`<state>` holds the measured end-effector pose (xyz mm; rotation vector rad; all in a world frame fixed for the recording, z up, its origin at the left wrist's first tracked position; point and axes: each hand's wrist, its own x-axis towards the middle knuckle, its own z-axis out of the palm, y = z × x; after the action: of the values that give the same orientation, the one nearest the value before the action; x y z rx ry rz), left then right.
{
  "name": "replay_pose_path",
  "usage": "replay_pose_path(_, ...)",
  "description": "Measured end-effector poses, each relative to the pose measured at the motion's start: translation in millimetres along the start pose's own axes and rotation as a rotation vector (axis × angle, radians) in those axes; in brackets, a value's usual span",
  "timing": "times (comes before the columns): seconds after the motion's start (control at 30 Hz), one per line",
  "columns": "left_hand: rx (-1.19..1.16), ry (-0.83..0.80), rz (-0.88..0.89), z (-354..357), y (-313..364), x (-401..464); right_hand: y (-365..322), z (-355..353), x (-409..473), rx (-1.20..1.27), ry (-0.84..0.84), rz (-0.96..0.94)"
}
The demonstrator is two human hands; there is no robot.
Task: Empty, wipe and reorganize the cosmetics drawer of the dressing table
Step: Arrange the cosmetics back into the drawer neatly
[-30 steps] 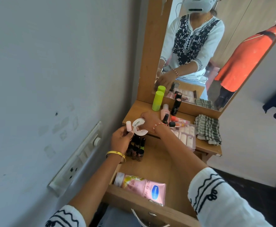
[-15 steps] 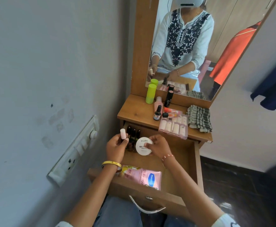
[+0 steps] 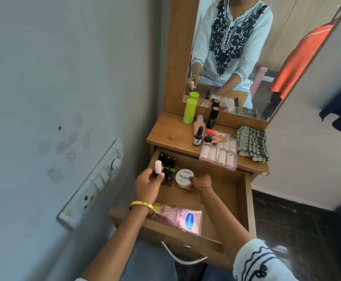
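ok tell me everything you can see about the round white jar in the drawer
The round white jar is low and wide, plastic by its look. Its flat lid reads "zudio" and "NAIL POLISH" in dark print. It sits upright and closed in the open drawer, beside the dark nail polish bottles. The right hand grips its right side.

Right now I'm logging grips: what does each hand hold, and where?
Left hand pinches the small pink bottle by its lower part; right hand grips the white nail polish remover jar by its side.

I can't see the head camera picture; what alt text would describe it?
Over an open wooden drawer, the left hand holds a small pink bottle and the right hand grips a white round jar. More cosmetics stand on the tabletop above.
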<state>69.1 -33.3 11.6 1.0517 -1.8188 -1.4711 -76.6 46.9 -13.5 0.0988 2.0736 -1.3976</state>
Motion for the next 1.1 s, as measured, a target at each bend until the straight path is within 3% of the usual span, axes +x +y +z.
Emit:
replay_pose_path(0.33, 0.022, -0.008, -0.009, 2.4, -7.8, 2.9, 7.3, 2.2, 11.0, -0.248, 0.034, -0.095)
replay_pose_path(0.5, 0.047, -0.031, -0.004, 3.5, -8.6, 2.9, -7.0, -5.6, -19.9, -0.452, 0.132, -0.323)
replay_pose_path(0.57, 0.042, -0.051, -0.007, 3.5, -8.1, 3.2, -19.7, -5.5, -40.4, -0.349, 0.075, -0.448)
replay_pose_path(0.67, 0.03, -0.075, 0.013, 4.2, -6.2, 2.5, -40.2, -4.7, -72.1, -0.259, -0.174, -0.639)
replay_pose_path(0.77, 0.073, -0.101, 0.062, 4.4, -6.6, 0.6, -52.7, -4.1, -90.6, -0.353, -0.34, -0.726)
replay_pose_path(0.9, 0.137, -0.121, 0.096, 3.8, -7.7, -1.1, -53.0, -3.4, -93.5, -0.573, -0.283, -0.801)
replay_pose_path(1.1, 0.2, -0.172, 0.156, 2.8, -7.0, -2.6, -47.6, -0.8, -86.2, -0.622, -0.251, -0.774)
